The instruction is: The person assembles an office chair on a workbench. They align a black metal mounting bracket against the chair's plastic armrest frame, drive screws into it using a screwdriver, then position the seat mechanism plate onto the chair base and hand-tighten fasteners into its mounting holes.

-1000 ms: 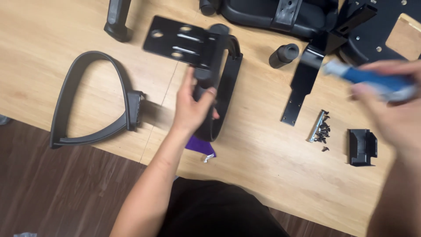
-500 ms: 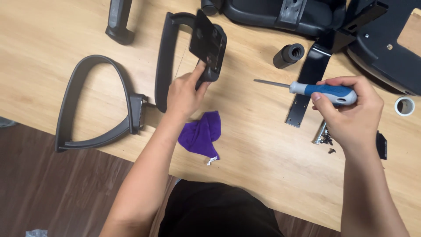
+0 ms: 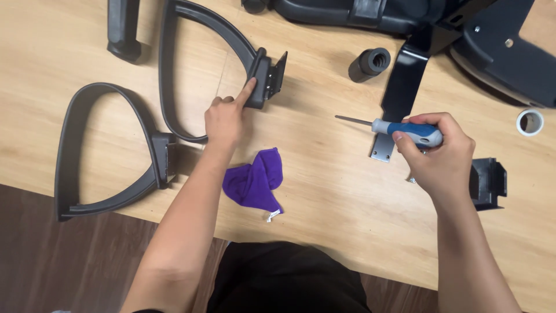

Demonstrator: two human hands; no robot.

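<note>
On the left side of the wooden table (image 3: 46, 69) a black loop-shaped chair armrest (image 3: 104, 156) lies flat, untouched, its mounting end pointing right. Just right of it lies a second armrest (image 3: 200, 52), whose black mounting bracket (image 3: 269, 78) stands tilted on its edge. The left hand (image 3: 226, 119) rests beside that bracket with the forefinger stretched onto it and the other fingers curled, so its grip closes on nothing; it only presses. With so light a hold, the armrest could slide or roll over on the smooth wood if pushed from the side. Near the person, just below that hand, lies a crumpled purple cloth (image 3: 255, 181), which could be dragged along by the forearm.

Further right, the right hand (image 3: 441, 153) has its grip closed around a screwdriver (image 3: 399, 128) with a blue and white handle, whose thin shaft points left, above the table and well apart from the bracket. If the tip met a screw at a slant it would likely slip and scratch the plastic or jab the pressing finger. A flat black metal bar (image 3: 405, 81) lies under that hand, a black threaded cylinder (image 3: 369, 62) far of it, a small black clip (image 3: 489, 182) to the right. Small hardware seems to lie hidden beneath the palm and could scatter.
</note>
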